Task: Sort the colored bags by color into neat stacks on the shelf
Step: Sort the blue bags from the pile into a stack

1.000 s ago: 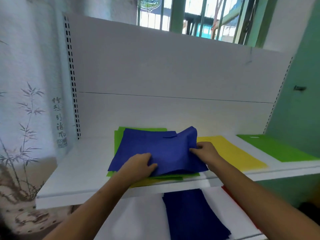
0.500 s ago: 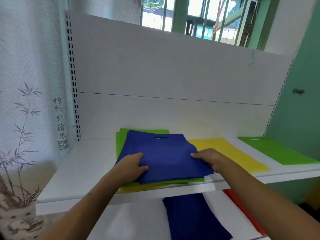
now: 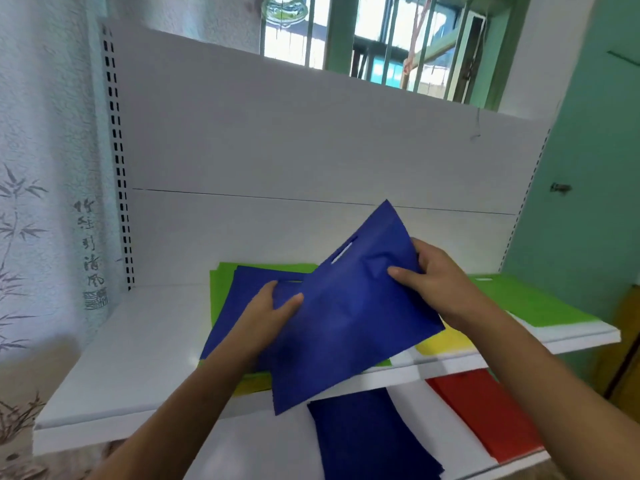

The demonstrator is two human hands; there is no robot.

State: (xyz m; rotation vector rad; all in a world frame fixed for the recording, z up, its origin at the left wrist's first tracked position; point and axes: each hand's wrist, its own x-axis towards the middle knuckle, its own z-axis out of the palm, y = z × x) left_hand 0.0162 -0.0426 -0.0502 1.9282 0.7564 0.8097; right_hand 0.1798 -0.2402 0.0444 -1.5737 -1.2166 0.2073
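A person's left hand (image 3: 273, 308) and right hand (image 3: 433, 277) pinch a blue bag (image 3: 349, 317) lifted off the mixed pile (image 3: 225, 282), apparently for the blue stack (image 3: 367, 434) below.

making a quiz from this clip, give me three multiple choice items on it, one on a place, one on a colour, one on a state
1. Where does the red bag lie?
A. lower shelf, right
B. upper shelf, left
C. in a hand

2. What colour is the bag both hands hold?
A. yellow
B. blue
C. green

3. How is the held bag?
A. flat on the pile
B. folded in half
C. lifted and tilted

Key: 1 A, it lies below the upper shelf, right of the lower blue bag. 2 B, the left hand and right hand pinch a blue one. 3 C, its far corner rises above the pile.
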